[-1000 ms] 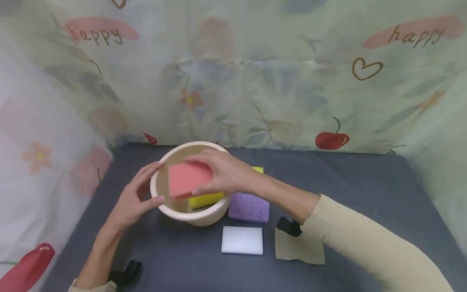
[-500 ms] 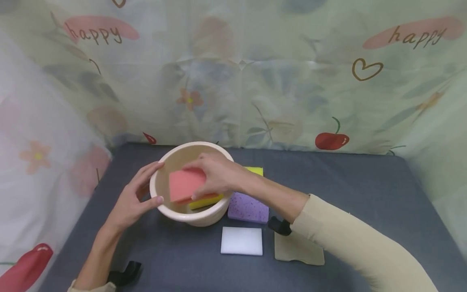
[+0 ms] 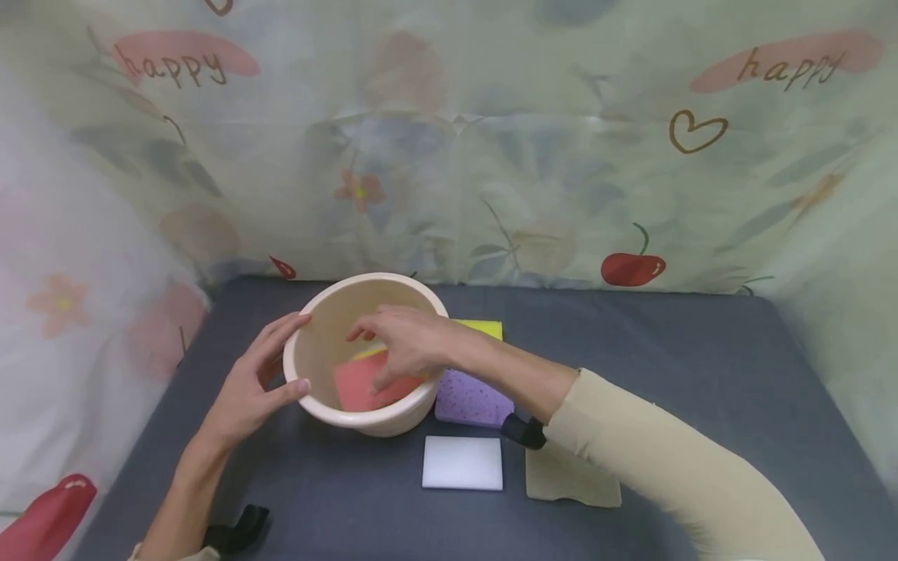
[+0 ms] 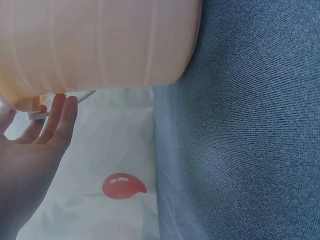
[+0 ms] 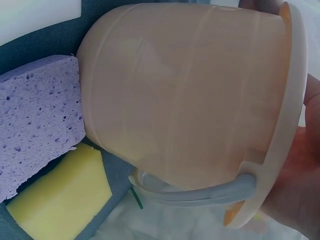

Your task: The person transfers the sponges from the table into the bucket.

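Note:
A cream bucket (image 3: 309, 351) stands on the dark cloth-covered table, left of centre. My left hand (image 3: 242, 397) grips its left rim, thumb at the front and fingers farther back. Over the mouth my right hand (image 3: 414, 339) reaches in, thumb and fingers spread apart. Below the thumb, a pink sponge (image 3: 354, 386) lies tilted inside the bucket, partly covering a yellow sponge (image 3: 369, 353). The right wrist view shows the bucket's outer wall and its grey-white handle (image 5: 215, 195) hanging at the side; the rim hides the sponges there.
Right beside the bucket lie a purple sponge (image 3: 471, 399) and another yellow sponge (image 3: 482, 329), partly behind my right forearm. A white rectangular block (image 3: 462, 463) and a flat beige piece (image 3: 571, 477) lie nearer. Printed curtains hang behind and at the sides.
The pink sponge has gone down into the bucket and tilted, released from my right hand, whose fingers have spread. My left hand keeps its grip on the rim.

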